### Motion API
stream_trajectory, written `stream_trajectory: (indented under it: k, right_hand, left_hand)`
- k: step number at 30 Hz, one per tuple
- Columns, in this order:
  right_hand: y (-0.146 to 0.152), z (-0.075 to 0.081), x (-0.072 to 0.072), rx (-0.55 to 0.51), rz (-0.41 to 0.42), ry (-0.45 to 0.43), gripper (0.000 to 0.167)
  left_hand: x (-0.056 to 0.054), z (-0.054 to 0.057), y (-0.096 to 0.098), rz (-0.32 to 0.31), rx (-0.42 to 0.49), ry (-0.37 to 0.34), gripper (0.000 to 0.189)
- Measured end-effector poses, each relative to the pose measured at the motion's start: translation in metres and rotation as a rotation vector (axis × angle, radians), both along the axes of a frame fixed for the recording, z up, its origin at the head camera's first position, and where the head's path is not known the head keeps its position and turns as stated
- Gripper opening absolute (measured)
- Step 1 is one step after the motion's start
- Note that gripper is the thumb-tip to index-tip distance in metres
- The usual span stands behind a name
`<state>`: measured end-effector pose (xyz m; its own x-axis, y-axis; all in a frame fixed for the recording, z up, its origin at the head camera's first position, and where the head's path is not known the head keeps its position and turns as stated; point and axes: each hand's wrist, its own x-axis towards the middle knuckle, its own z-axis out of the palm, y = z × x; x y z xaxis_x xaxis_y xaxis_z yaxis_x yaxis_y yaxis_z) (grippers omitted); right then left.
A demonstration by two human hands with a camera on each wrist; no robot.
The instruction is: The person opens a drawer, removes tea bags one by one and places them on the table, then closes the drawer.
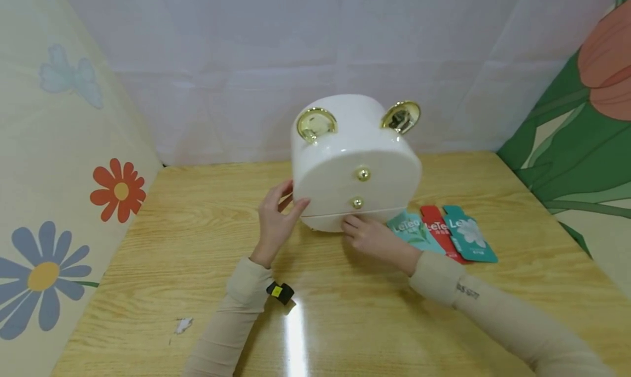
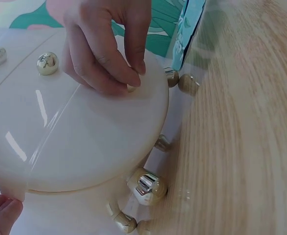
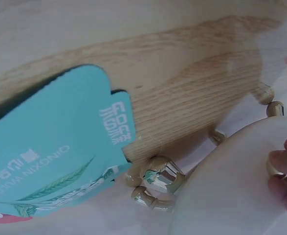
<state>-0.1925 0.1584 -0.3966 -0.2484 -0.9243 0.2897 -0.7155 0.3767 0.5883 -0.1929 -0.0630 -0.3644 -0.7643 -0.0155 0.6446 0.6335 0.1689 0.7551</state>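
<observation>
A glossy white drawer box (image 1: 357, 163) with two gold-rimmed round ears stands upright at the table's back. Gold knobs (image 1: 363, 173) run down its rounded front, and a seam marks off the bottom drawer (image 2: 109, 132). My right hand (image 1: 370, 237) pinches the small lowest knob (image 3: 275, 169) of that drawer, mostly covered by the fingers. On the box's left side, my left hand (image 1: 278, 218) grips the edge, its thumb on the front and its fingers along the side. Gold ball feet (image 2: 148, 187) show under the box.
Right of the box, beside my right forearm, lie flat packets: a light teal one (image 1: 414, 229), a red one (image 1: 439, 232) and a darker green one (image 1: 470, 234). All stand on a wood-grain table (image 1: 197, 245). A white cloth (image 1: 231, 75) hangs behind.
</observation>
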Motion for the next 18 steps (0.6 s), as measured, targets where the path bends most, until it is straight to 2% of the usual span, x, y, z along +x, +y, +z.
stream_trajectory:
  k: [7,18]
  right_hand:
    - [0.003,0.0002,-0.0009,0.001,0.01,0.021,0.013]
    - [0.0007,0.001,-0.0005,0.009,-0.027,0.022,0.011]
  left_hand:
    - [0.0004,0.0002,0.0022,0.01,-0.007,0.017,0.042]
    - [0.0025,0.001,0.0027,0.025,-0.029,0.037,0.041]
